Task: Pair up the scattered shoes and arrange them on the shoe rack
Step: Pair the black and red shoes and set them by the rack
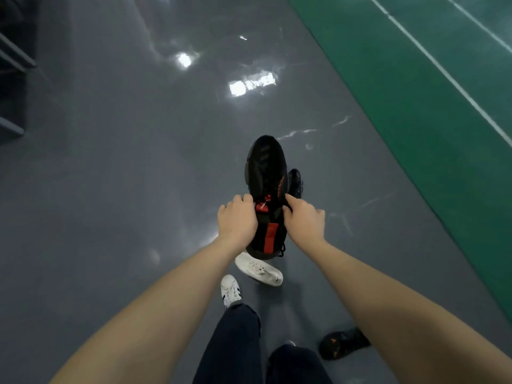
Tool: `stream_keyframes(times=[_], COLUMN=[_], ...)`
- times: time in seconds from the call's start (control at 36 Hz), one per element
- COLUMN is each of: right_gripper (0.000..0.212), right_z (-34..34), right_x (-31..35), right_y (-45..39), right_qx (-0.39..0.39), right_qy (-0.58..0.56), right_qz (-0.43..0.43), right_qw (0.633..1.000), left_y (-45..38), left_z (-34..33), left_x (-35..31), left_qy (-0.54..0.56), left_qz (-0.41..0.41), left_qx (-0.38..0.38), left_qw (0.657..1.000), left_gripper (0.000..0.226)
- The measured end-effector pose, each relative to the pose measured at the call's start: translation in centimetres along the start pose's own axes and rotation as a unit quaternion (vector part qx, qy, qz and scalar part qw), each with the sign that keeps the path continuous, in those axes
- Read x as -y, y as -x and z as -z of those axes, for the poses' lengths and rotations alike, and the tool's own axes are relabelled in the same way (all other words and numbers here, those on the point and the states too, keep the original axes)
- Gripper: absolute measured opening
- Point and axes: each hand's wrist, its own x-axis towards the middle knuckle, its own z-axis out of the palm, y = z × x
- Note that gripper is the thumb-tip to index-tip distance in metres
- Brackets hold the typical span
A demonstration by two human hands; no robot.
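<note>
You hold the black-and-red shoe (265, 173) up in both hands, above the grey floor (110, 189).

Your left hand (237, 221) and right hand (304, 219) each have fingers curled onto the shoe's collar, one on either side, toe pointing away from you. Below it a white shoe (259, 268) lies on the floor; a black shoe (342, 342) lies near your right leg, and another black shoe (295, 182) peeks out beside the held one. A green mat (415, 79) borders the floor on your right.
</note>
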Motion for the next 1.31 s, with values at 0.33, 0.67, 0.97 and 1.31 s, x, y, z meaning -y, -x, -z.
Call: stream_keyframes(times=[0.33, 0.67, 0.97, 1.31], right_gripper=[0.024, 0.023, 0.032, 0.062], right_z=[-7.6, -21.2, -37.0, -51.2], right_x=[3.1, -4.3, -13.0, -23.1], right_y=[-10.5, -22.2, -28.9, -28.2], right_qx=[0.068, 0.142, 0.256, 0.266], right_qy=[0.031, 0.077, 0.000, 0.114], right_qz=[0.040, 0.091, 0.088, -0.031], right_qw=[0.996, 0.983, 0.963, 0.957], left_y=[-9.8, -20.3, -23.9, -23.3], left_z=[-3.0, -18.8, -38.3, -53.7], left_x=[7.0, 9.8, 11.6, 13.8], left_qy=[0.073, 0.056, 0.164, 0.175], left_qz=[0.091, 0.101, 0.218, 0.345], left_qx=[0.098, 0.145, 0.115, 0.088], left_qw=[0.988, 0.983, 0.955, 0.918], left_gripper=[0.018, 0.019, 0.030, 0.028])
